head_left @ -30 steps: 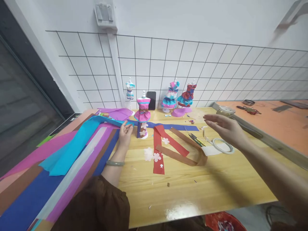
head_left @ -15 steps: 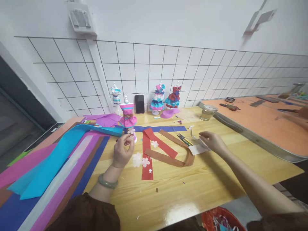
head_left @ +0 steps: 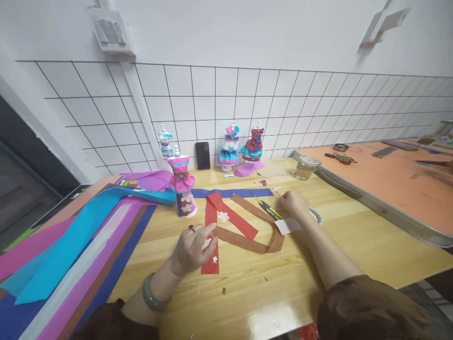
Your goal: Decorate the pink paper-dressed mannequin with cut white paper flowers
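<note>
Reaching over the wooden table [head_left: 354, 236], the left hand [head_left: 194, 248] holds thumb and forefinger bent close together over the red strip [head_left: 244, 227]; whether they pinch anything, I cannot tell; the right hand [head_left: 295, 205], farther right, curls just beyond the white card [head_left: 287, 226], its grip hidden from view; a pale flower [head_left: 223, 216] lies on the red strip, with the brown strip [head_left: 247, 240] looping rightward near the scissors [head_left: 269, 211]; a light touch would likely keep the flower uncreased.

Wooden table [head_left: 247, 276], red strip [head_left: 240, 222], brown strip [head_left: 244, 241], apparently small snips [head_left: 269, 211]
</note>
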